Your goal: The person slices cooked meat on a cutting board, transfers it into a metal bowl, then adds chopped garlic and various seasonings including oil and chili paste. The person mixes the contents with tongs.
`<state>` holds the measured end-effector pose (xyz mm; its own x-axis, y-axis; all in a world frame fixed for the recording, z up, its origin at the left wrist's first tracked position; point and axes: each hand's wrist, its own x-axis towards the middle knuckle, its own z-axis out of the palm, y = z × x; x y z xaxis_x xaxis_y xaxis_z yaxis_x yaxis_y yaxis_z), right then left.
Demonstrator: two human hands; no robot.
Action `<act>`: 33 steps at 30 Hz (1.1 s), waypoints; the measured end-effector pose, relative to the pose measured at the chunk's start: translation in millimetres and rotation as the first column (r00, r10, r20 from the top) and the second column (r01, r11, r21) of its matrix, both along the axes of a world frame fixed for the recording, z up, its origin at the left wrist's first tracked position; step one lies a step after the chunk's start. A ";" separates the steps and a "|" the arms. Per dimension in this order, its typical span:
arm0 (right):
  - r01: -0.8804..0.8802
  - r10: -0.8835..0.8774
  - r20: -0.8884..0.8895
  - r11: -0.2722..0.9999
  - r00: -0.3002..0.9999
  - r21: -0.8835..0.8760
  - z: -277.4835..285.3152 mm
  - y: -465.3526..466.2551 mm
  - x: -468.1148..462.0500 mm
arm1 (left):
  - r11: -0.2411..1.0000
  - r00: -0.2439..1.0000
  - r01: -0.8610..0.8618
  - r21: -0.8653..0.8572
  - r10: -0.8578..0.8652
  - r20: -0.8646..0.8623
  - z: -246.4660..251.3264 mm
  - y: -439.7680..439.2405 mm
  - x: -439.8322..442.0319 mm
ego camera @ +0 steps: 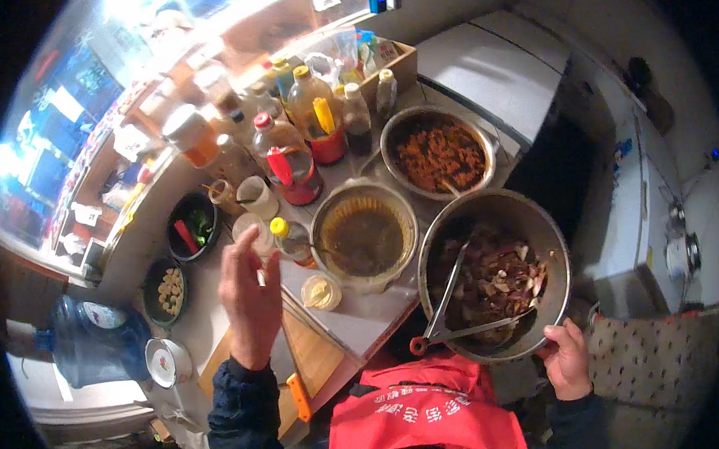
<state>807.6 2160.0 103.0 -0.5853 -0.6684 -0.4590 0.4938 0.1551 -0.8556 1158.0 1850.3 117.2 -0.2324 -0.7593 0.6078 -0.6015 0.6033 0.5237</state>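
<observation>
My right hand (565,357) grips the near right rim of a large steel pot (554,276), its thumb over the edge. Sliced, reddish-brown food (500,278) lies inside, with a pair of metal tongs (446,299) resting spread across the pot, their joined end over the near left rim. My left hand (251,298) is raised above the counter with thumb and fingers apart, holding nothing. Close to it stand a small bottle with a yellow cap (291,242) and a small tub of pale paste (321,293). A bowl of brown liquid (366,236) sits left of the pot.
Behind the pot is a steel bowl of reddish-brown food (444,154). Oil bottles (284,161) crowd the back. Bowls with peppers (194,227) and garlic cloves (169,293) stand left. An orange-handled knife (298,396) lies by a wooden board (314,353). A blue water jug (100,338) is far left.
</observation>
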 end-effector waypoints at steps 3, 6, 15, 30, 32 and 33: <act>0.004 -0.006 -0.028 0.997 1.000 -0.071 -10.0 -37.5 -52.8 | 0.991 0.991 0.132 0.022 -0.132 0.005 27.7 -27.5 -45.4; -0.056 0.053 -0.029 0.994 0.998 -0.092 -10.1 -86.3 -106.5 | 0.921 0.941 0.338 0.195 -0.330 -0.074 11.8 -91.7 -118.4; -0.255 0.251 -0.069 0.965 0.966 -0.064 -26.8 -174.8 -262.4 | 0.837 0.756 -0.074 0.543 0.402 -0.516 -112.9 -290.4 -189.8; -0.555 0.557 -0.037 0.830 0.829 0.062 -25.8 -254.1 -311.9 | 0.994 0.977 -0.098 -0.050 0.086 -0.197 98.6 -210.7 -258.7; -0.600 0.603 -0.036 0.797 0.797 0.075 -21.8 -267.2 -301.7 | 0.991 0.977 0.119 -0.055 -0.107 0.185 118.9 -173.6 -285.7; -0.610 0.614 -0.041 0.788 0.788 0.077 -16.9 -269.3 -297.0 | 0.958 0.864 0.286 -0.008 -0.254 0.434 123.2 -157.6 -296.6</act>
